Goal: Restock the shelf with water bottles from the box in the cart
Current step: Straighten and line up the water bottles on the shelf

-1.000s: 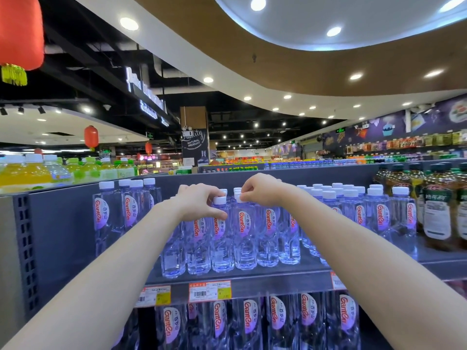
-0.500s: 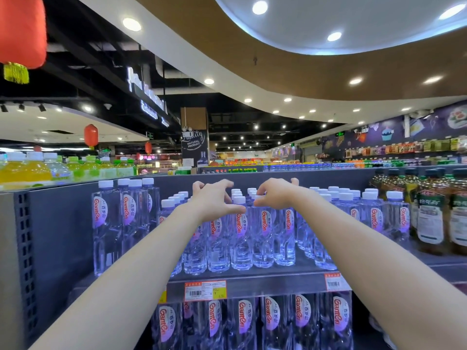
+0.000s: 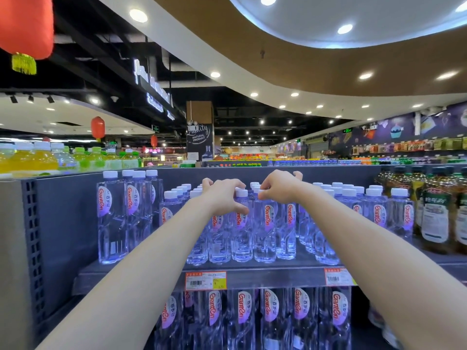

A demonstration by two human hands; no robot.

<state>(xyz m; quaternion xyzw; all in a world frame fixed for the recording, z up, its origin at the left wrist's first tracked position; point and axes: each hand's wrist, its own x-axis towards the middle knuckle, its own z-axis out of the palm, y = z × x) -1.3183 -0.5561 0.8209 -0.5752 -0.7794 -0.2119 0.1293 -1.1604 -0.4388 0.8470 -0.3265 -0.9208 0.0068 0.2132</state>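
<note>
My left hand (image 3: 223, 199) hovers, fingers (image 3: 235, 184) spread, over the water bottles (image 3: 374, 210) on the shelf (image 3: 273, 276). My right hand (image 3: 279, 185) curls its fingers onto one front bottle (image 3: 265, 223); whether they pinch it, I cannot tell.

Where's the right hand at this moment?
Head view, centre: the right hand is on top of the small water bottles on the top shelf, just right of the left hand.
</note>
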